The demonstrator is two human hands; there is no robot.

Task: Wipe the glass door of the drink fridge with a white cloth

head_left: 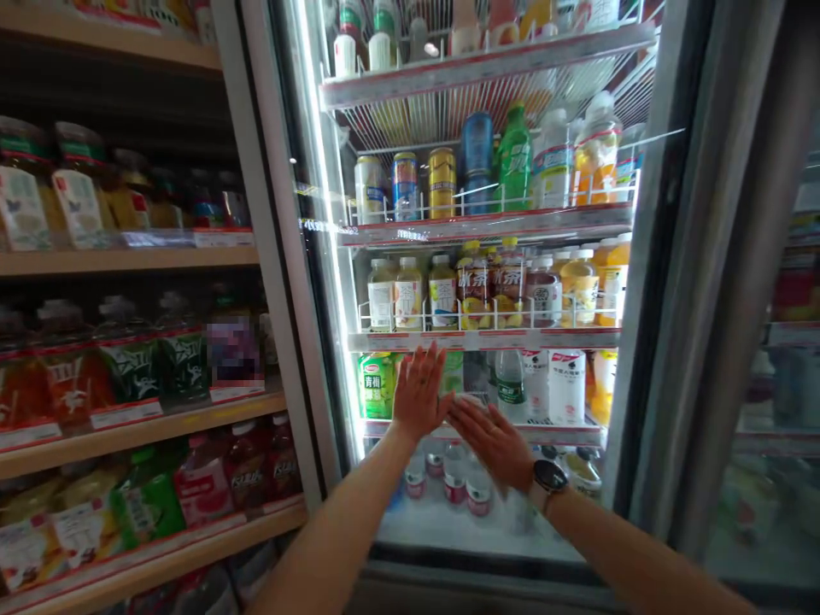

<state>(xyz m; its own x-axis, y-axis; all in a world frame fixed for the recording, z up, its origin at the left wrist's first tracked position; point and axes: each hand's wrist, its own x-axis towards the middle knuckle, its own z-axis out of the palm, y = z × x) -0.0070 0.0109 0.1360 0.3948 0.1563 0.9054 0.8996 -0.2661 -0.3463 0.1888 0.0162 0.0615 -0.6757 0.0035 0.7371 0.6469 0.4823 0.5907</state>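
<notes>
Both hands are raised before the glass door of a lit drinks fridge point(448, 342). My left hand point(419, 393) is spread with its palm forward and fingers pointing up, over the shelf with green packs point(377, 386). My right hand point(490, 440) slants up to the left, fingers stretched out, its fingertips at the left thumb. A dark watch point(549, 477) is on the right wrist. Neither hand holds anything. Whether the palms touch the glass cannot be made out. White cartons point(567, 389) and a clear bottle with a green label point(511, 380) stand behind the door, right of the hands.
Wooden shelves point(147, 427) with bottled drinks stand on the left. Inside the fridge, cans point(442, 184) and bottles point(410, 295) line the upper wire shelves. Small jars point(454, 487) sit at its bottom. A grey door frame point(723, 256) rises on the right, with another glass-fronted fridge beyond.
</notes>
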